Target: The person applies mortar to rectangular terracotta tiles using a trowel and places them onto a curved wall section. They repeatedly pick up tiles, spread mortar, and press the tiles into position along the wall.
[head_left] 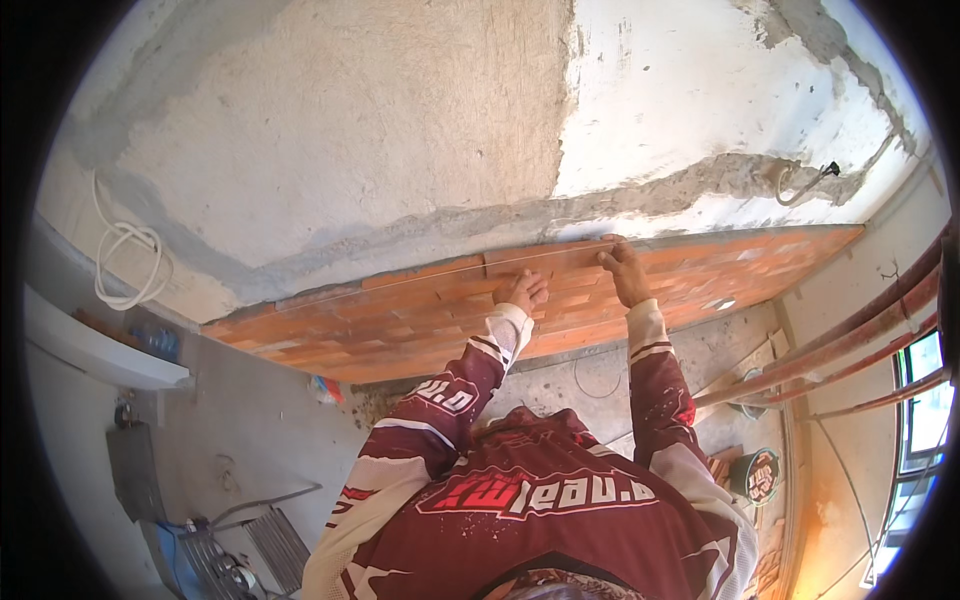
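Thin orange-red brick tiles (420, 308) cover the lower wall in front of me in staggered rows. In the top row, one tile (548, 258) lies between my hands, with a thin taut string running across it. My right hand (626, 274) grips that tile's right end, fingertips at the top edge and thumb bent on the face. Lower and to the left, my left hand (522, 291) rests against the tile faces just below it, fingers apart and slightly curled, holding nothing. The tile's back side is hidden.
Rough plastered wall (400, 130) rises above the tiles. Coiled white cable (130, 265) hangs at left, and a cable end (825, 172) sticks out at right. Reddish poles (840, 350) slant along the right side. A dark bucket (756, 474) stands on the floor among loose tiles.
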Available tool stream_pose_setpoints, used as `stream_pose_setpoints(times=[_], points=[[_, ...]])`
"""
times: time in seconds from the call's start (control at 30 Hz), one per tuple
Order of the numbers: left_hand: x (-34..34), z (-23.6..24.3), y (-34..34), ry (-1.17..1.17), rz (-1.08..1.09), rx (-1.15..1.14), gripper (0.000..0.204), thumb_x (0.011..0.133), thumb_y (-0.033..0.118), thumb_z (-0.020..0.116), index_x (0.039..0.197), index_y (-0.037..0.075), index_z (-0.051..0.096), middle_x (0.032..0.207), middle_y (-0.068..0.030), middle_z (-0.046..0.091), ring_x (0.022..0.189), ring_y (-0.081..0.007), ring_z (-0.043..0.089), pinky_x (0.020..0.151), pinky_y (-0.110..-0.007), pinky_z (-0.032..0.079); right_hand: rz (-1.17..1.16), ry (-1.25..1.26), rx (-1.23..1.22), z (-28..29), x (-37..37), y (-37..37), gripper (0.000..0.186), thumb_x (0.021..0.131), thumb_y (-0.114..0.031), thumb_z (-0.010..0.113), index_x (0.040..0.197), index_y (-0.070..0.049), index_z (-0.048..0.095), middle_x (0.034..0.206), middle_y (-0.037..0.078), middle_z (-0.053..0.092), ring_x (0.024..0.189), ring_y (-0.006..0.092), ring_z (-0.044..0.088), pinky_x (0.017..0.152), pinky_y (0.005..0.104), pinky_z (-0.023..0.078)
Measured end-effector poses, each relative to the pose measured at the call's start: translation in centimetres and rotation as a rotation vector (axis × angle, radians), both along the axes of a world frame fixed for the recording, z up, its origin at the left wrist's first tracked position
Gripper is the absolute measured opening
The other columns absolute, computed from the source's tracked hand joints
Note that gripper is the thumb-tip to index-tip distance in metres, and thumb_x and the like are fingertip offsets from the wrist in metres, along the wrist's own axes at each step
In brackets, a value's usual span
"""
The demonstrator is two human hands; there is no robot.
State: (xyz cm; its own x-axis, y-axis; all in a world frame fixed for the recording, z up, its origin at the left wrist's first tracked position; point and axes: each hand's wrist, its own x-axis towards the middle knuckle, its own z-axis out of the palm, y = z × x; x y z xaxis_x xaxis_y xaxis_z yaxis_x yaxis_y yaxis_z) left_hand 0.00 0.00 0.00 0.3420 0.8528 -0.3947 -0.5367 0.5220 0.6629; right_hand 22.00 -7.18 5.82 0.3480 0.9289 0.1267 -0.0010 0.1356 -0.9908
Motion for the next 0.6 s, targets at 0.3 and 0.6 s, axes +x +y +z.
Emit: stream_pose_setpoints(times=[0.3,0.6], points=[[-1.8,1.1,0.4,-0.016,-0.076,-0.029,0.033,0.096,0.021,0.055,0.116,-0.006,0.049,0.118,-0.0245,0.059,0.102,-0.0361,0.062,0.08,-0.043,0.057,-0.191,-0.015,0.075,-0.1,-1.7,0.6,0.044,0.088,-0.008,0.062,0.128,0.004,0.049,0.101,0.003,0.058,0.094,0.0131,0.053,0.086,0.0274,0.043],[-2.3,2.6,0.2,0.159,-0.076,0.016,0.035,0.098,0.023,0.051,0.124,0.0,0.045,0.119,-0.021,0.06,0.098,-0.0335,0.065,0.082,-0.041,0.056,-0.341,-0.108,0.083,-1.5,-2.0,-0.3,0.041,0.084,-0.014,0.069,0.119,0.004,0.059,0.101,0.011,0.064,0.094,0.0173,0.06,0.084,0.0317,0.048]])
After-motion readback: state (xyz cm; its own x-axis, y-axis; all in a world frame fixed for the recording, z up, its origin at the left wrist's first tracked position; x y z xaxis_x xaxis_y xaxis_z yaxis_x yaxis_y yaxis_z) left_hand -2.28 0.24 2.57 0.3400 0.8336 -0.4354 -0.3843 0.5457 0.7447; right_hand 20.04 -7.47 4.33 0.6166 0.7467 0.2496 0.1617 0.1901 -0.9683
